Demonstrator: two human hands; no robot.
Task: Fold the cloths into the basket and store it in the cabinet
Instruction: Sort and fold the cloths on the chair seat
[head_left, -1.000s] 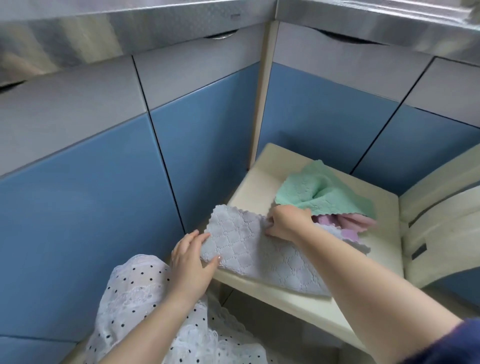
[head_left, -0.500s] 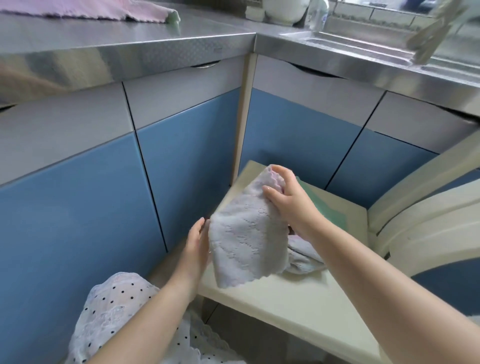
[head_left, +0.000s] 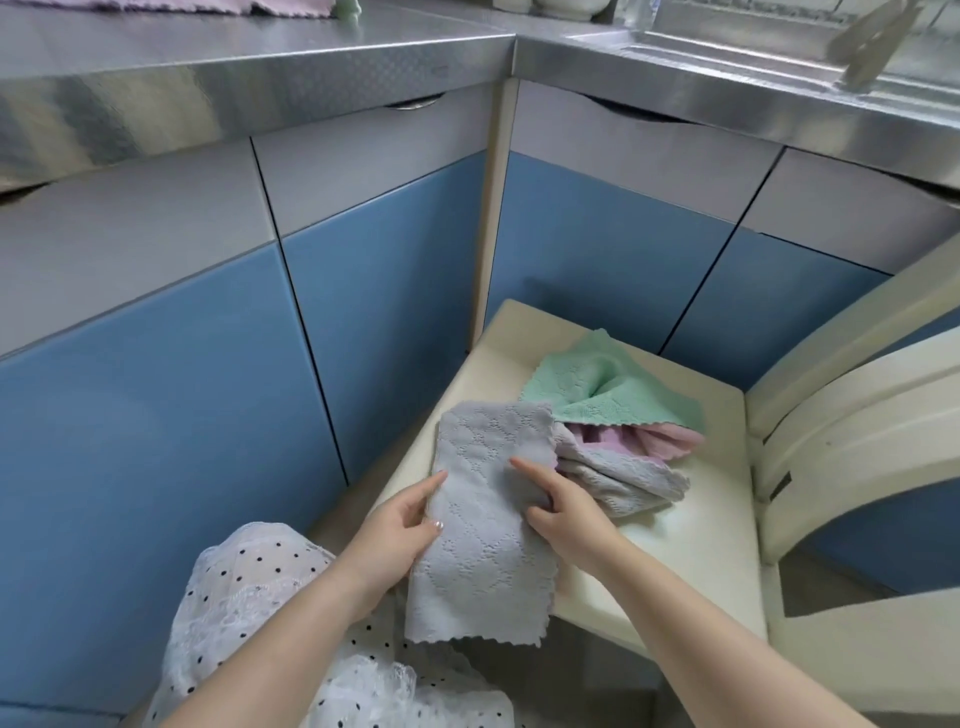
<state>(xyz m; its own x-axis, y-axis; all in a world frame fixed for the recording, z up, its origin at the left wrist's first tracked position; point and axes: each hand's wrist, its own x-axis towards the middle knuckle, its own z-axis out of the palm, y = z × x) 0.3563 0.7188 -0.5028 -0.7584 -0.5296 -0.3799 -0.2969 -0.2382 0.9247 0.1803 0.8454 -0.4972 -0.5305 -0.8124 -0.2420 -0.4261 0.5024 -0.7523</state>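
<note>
Both hands, left hand (head_left: 393, 535) and right hand (head_left: 563, 512), pinch the grey cloth (head_left: 485, 525) over the chair seat (head_left: 691, 551).

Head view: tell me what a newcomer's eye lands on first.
First, the folded grey quilted cloth at centre, held between the left hand and right hand, its lower end hanging off the front edge of the cream plastic chair seat. Behind it on the seat lies a heap: a mint-green cloth over a pink cloth and another grey cloth.
</note>
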